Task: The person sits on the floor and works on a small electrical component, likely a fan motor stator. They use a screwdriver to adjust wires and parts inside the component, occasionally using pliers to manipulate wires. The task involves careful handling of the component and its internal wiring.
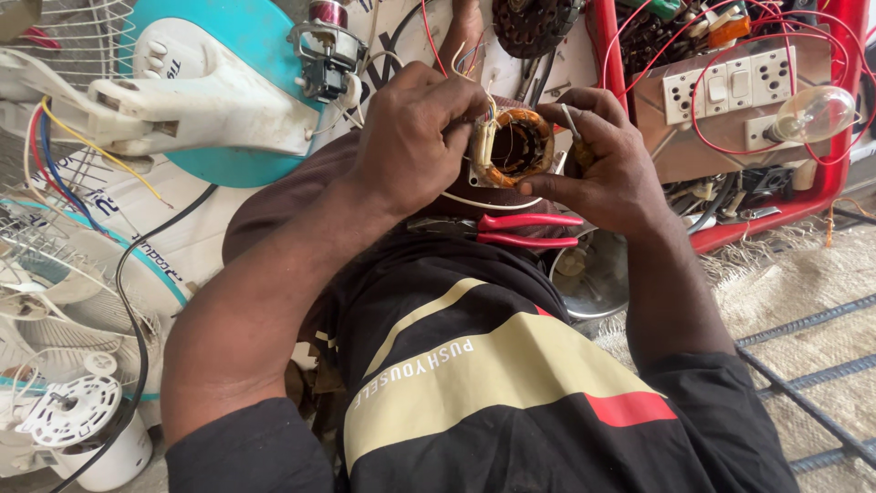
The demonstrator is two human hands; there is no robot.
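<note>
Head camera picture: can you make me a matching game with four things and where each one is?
Things:
1. motor coil ring
2. red-handled pliers
3. light bulb
4. white and teal fan stand

Places:
A. far right, on the red-framed switch board
B. upper left
C. between the left hand and right hand
D. on the lap, just below the hands

Pairs: 1-C, 2-D, 3-A, 4-B

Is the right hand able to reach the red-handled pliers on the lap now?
Probably yes: the pliers lie uncovered just below the right hand, but it holds the motor winding and a thin tool.
</note>
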